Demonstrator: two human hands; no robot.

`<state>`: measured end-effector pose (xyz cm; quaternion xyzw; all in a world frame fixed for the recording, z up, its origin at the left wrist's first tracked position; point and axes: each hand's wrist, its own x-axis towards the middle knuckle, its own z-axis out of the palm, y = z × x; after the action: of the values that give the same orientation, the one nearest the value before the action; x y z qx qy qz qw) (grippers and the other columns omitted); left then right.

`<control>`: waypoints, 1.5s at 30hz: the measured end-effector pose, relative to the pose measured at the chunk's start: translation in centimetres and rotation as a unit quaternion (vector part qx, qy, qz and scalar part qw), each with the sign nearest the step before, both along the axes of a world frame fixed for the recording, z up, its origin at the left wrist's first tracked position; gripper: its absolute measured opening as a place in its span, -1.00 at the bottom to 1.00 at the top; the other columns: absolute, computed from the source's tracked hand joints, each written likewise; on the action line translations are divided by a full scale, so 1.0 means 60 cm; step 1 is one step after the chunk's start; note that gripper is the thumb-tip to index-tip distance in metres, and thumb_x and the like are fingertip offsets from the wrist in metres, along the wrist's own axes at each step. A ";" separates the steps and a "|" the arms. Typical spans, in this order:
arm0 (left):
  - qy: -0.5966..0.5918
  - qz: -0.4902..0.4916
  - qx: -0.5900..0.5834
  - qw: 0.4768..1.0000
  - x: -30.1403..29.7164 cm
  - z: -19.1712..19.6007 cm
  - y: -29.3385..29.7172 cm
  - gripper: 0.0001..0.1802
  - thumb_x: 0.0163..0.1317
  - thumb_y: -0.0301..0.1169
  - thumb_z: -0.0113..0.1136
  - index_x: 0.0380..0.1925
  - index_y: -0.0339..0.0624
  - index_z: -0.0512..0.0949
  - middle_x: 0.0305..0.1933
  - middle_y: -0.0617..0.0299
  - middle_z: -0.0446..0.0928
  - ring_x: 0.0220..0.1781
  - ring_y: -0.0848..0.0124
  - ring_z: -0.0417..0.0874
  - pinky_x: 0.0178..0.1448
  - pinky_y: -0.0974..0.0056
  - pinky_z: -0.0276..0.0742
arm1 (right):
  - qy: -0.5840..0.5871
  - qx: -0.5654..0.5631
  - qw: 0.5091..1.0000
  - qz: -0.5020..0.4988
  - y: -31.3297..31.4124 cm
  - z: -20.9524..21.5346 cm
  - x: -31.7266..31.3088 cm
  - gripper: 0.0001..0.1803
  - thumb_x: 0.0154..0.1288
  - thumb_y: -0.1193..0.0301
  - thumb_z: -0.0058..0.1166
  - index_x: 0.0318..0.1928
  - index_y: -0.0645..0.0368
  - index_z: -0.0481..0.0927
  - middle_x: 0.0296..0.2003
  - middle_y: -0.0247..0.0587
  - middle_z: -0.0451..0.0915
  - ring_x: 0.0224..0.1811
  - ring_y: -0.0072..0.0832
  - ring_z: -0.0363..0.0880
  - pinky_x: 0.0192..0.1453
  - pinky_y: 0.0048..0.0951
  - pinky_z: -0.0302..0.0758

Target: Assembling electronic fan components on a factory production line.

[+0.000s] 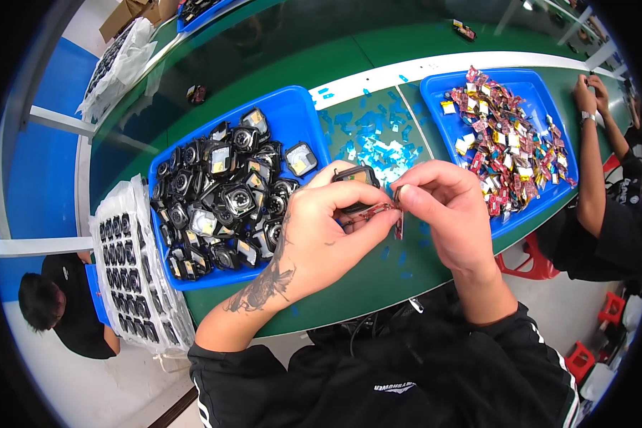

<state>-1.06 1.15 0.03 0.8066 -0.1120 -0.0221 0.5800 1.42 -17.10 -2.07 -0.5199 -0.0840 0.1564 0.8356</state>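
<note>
My left hand (324, 225) is closed around a black smartwatch case (358, 175). Between its thumb and fingers runs a thin red circuit board (373, 211), whose end hangs below the fingertips. My right hand (451, 214) meets it there, thumb and forefinger pinched on a small dark piece that I cannot make out. Left of my hands, a blue tray (308, 107) holds a heap of black smartwatch cases (225, 189). Beyond my fingertips, many small blue film pieces (378, 135) lie scattered on the green table (349, 274).
At the right, another blue tray (435, 96) holds piled red circuit boards with battery cells (506, 143). Watch cases fill a white plastic-lined tray (132, 278) at the far left. A co-worker's forearm (590, 157) reaches over the table's right end. Another person (71, 307) is at lower left.
</note>
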 end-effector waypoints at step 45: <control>0.146 -0.032 -0.315 0.937 0.018 -0.001 -0.052 -0.43 0.37 -0.55 -0.03 0.38 -0.27 0.17 0.17 -0.02 0.47 -0.02 0.39 0.60 0.06 0.35 0.52 | -0.097 -0.070 0.992 -0.031 -0.121 0.008 -0.021 -0.80 0.08 0.74 0.27 -0.25 0.38 0.59 -0.26 -0.17 0.55 -0.28 -0.55 0.61 -0.17 -0.57 0.58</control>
<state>-0.01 -1.98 0.00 0.5668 -0.0535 -0.1218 0.8130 0.17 -24.33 -1.61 -0.5924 -0.1371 0.0848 0.7894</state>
